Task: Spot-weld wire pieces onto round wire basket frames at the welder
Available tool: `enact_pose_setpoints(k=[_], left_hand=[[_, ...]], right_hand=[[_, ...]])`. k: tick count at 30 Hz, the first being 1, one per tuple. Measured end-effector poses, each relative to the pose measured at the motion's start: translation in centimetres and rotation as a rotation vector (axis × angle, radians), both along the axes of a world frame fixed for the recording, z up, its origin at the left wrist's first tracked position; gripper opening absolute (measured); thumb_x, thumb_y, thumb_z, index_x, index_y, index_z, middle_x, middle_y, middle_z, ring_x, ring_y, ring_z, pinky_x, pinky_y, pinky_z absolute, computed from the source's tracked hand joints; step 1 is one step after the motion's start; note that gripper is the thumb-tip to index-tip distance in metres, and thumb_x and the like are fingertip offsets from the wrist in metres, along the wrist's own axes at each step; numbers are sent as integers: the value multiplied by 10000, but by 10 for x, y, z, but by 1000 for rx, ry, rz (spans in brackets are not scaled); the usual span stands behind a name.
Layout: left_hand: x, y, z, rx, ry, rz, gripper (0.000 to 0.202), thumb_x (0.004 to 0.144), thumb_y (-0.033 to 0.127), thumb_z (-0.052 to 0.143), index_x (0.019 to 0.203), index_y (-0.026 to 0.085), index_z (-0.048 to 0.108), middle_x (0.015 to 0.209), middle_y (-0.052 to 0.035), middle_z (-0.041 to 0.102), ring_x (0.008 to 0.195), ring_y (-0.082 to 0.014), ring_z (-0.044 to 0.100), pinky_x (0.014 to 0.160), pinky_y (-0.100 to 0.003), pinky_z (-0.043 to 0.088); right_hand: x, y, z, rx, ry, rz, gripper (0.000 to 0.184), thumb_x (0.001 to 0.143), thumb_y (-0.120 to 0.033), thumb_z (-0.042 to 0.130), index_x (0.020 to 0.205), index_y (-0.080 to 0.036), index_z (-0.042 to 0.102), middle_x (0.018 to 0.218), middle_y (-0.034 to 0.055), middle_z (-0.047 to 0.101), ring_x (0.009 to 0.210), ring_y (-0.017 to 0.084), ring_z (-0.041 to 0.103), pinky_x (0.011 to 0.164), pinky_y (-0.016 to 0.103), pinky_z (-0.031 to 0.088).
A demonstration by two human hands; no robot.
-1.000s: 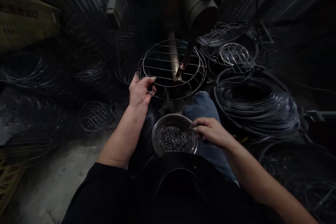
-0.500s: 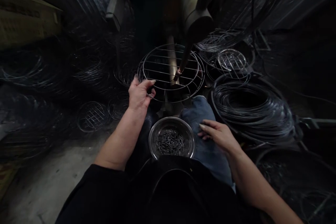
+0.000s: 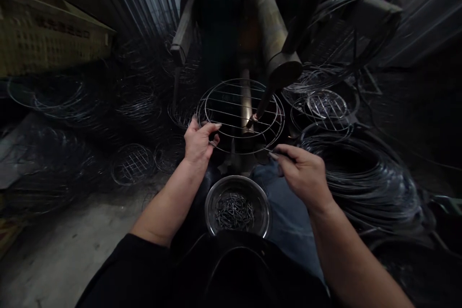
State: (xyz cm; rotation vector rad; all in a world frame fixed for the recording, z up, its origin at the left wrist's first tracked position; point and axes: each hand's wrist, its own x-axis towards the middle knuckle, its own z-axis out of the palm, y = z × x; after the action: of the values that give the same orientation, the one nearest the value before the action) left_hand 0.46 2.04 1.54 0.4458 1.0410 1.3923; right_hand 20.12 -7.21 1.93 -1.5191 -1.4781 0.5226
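Observation:
A round wire rack with parallel cross wires lies under the tip of a welding electrode. My left hand grips the rack's left rim with curled fingers. My right hand is raised just below the rack's right rim, pinching a short piece of wire. A steel bowl with several short wire pieces rests on my lap between my arms.
A large coil of dark wire lies at the right. A smaller finished rack sits on a stack behind it. More round racks and wire hoops are piled on the floor at the left. A machine column stands ahead.
My right hand has lifted from the bowl and my knee up to the rack's right edge, now pinching a wire piece. The left hand has kept its hold on the rim.

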Motion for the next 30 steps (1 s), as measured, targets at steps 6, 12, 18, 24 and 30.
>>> enact_pose_setpoints(k=[6, 12, 18, 24, 30], left_hand=[[7, -1, -1, 11, -4, 20, 492, 449, 73, 758, 857, 236, 537, 772, 68, 507, 604, -64, 533, 520, -203, 406], [5, -8, -1, 66, -21, 73, 471, 457, 66, 762, 842, 235, 550, 804, 59, 505, 598, -56, 527, 475, -184, 371], [2, -13, 1, 68, -78, 59, 462, 466, 51, 760, 845, 242, 576, 871, 53, 520, 623, -46, 534, 491, -183, 397], [8, -9, -2, 85, -65, 84, 508, 465, 68, 768, 889, 244, 552, 885, 44, 520, 622, -59, 539, 477, -181, 388], [12, 13, -10, 31, -77, 16, 478, 457, 106, 766, 830, 207, 485, 734, 66, 500, 569, -61, 499, 479, -186, 372]], right_hand=[[-25, 21, -6, -75, 125, -77, 137, 787, -271, 600, 804, -194, 712, 595, 1, 645, 519, 153, 603, 506, 257, 472], [-43, 28, -15, -163, 449, -57, 170, 756, -278, 647, 854, -153, 708, 553, 12, 649, 476, 156, 609, 452, 249, 478], [-33, 26, -22, -67, 418, 202, 93, 753, -232, 670, 815, -181, 718, 715, 19, 683, 563, 130, 630, 521, 243, 501], [-41, 29, -21, -165, 503, -14, 161, 751, -268, 654, 836, -139, 702, 578, 8, 658, 454, 126, 593, 429, 226, 479], [-49, 37, -19, -61, 642, -194, 211, 718, -315, 688, 807, -123, 675, 627, 21, 661, 517, 164, 658, 411, 225, 504]])
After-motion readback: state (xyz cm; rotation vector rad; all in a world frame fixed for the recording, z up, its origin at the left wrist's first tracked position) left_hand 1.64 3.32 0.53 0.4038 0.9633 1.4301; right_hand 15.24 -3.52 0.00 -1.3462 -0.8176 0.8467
